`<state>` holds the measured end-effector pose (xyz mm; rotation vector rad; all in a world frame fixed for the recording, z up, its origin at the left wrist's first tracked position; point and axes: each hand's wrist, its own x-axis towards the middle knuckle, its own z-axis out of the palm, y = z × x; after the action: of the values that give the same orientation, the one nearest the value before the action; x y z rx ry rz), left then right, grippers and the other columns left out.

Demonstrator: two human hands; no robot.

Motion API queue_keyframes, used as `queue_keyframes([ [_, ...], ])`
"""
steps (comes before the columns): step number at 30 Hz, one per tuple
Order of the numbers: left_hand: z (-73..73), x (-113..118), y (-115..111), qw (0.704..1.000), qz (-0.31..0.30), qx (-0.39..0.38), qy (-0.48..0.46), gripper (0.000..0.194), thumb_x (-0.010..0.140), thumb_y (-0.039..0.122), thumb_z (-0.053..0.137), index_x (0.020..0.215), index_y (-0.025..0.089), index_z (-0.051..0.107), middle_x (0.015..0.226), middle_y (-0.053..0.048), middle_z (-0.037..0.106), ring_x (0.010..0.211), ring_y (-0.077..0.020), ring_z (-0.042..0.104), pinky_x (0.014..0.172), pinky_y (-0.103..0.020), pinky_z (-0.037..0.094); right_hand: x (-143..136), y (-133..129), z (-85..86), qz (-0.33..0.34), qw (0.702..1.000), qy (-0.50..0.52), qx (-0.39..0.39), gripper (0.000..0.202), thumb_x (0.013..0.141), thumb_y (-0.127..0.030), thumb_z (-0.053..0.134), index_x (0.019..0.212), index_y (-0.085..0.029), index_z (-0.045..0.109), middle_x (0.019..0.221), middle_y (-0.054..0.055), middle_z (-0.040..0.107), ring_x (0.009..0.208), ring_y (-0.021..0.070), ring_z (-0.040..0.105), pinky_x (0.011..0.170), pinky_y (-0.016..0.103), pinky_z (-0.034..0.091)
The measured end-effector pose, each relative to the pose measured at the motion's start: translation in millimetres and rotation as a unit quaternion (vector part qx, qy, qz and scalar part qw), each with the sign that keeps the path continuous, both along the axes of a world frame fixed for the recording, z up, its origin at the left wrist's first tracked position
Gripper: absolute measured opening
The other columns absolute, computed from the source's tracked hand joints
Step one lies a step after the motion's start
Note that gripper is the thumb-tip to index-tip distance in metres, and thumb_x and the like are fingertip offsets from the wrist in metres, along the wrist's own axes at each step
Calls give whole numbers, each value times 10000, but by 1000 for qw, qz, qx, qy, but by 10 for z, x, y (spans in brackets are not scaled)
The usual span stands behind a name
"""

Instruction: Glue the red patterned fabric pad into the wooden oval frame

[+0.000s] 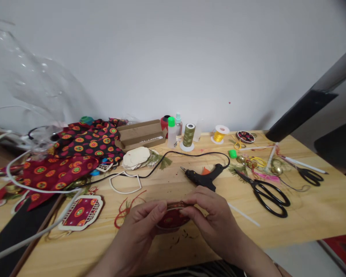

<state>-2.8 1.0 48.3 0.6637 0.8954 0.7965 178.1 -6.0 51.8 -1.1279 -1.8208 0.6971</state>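
Between my two hands, close to the table's front, is a small rounded ornament (173, 219) covered in dark red patterned fabric with a pale rim. My left hand (145, 225) pinches its left side, thumb along the top edge. At the upper right edge, the thumb and fingers of my right hand (209, 213) are pressed together on it. Part of the ornament is hidden by my fingers. Just beyond my right hand lies a black hot glue gun (203, 177), its nozzle pointing left. A red cord (122, 213) lies beside my left hand.
Black-handled scissors (269, 196) and a white glue stick (244, 214) lie to the right. A finished-looking fabric plaque (82, 212), a white cable (40, 234) and patterned cloth (83, 142) occupy the left. Behind stand a cardboard box (142, 135), bottles (172, 134) and thread spools (189, 136).
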Motion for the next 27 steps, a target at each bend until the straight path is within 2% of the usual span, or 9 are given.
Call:
queue_keyframes([
  [4, -19, -13, -6, 999, -18, 32, -23, 286, 757, 398, 677, 958, 211, 757, 893, -88, 770, 797, -225, 699, 770, -323, 536, 26, 11, 6, -1, 1000, 2, 2, 75, 815, -110, 609, 809, -152, 672, 718, 37, 640, 705, 164, 578, 639, 272, 429],
  [7, 11, -30, 3, 993, -27, 109, 29, 247, 759, 354, 682, 981, 267, 747, 962, -53, 764, 869, -221, 695, 819, -306, 523, 56, 9, 21, 7, 1000, 2, 10, 87, 827, -114, 597, 827, -162, 671, 723, 34, 647, 716, 168, 580, 653, 279, 432],
  [10, 83, -36, 15, 965, -3, 223, 140, 237, 721, 235, 715, 942, 308, 756, 971, -19, 764, 905, -215, 686, 802, -259, 522, 74, 5, 42, 14, 1000, -6, 13, 103, 837, -115, 587, 845, -174, 670, 737, 33, 655, 734, 175, 580, 665, 287, 431],
  [13, 158, -30, 16, 929, 12, 311, 201, 233, 737, 180, 684, 909, 314, 766, 927, -11, 769, 873, -211, 681, 767, -241, 517, 73, 1, 52, 22, 1000, -14, 9, 103, 844, -125, 583, 829, -181, 668, 735, 32, 653, 730, 177, 577, 660, 291, 430],
  [16, 195, -25, 1, 920, -5, 312, 236, 213, 775, 183, 642, 885, 308, 775, 877, -11, 773, 834, -217, 683, 770, -256, 505, 63, -10, 49, 25, 1000, -15, 10, 95, 844, -129, 587, 819, -179, 664, 746, 36, 653, 730, 178, 575, 665, 297, 429],
  [20, 182, -33, -17, 912, -9, 308, 272, 211, 771, 178, 646, 852, 318, 782, 824, 1, 780, 828, -229, 691, 943, -313, 416, 51, -19, 39, 21, 999, -17, 28, 88, 830, -110, 597, 817, -177, 653, 734, 31, 647, 712, 175, 566, 658, 297, 421],
  [24, 157, -51, -5, 920, -22, 291, 261, 189, 781, 212, 638, 877, 294, 779, 804, -20, 778, 803, -242, 693, 820, -306, 499, 53, -10, 40, 25, 999, -29, 35, 97, 836, -103, 585, 808, -170, 648, 725, 32, 645, 699, 169, 563, 651, 293, 411],
  [27, 161, -76, 31, 922, -52, 281, 261, 188, 783, 234, 639, 897, 301, 773, 880, -22, 773, 859, -245, 690, 777, -283, 519, 65, 2, 48, 32, 997, -56, 38, 93, 839, -106, 579, 807, -163, 645, 736, 39, 652, 707, 172, 561, 658, 299, 401],
])
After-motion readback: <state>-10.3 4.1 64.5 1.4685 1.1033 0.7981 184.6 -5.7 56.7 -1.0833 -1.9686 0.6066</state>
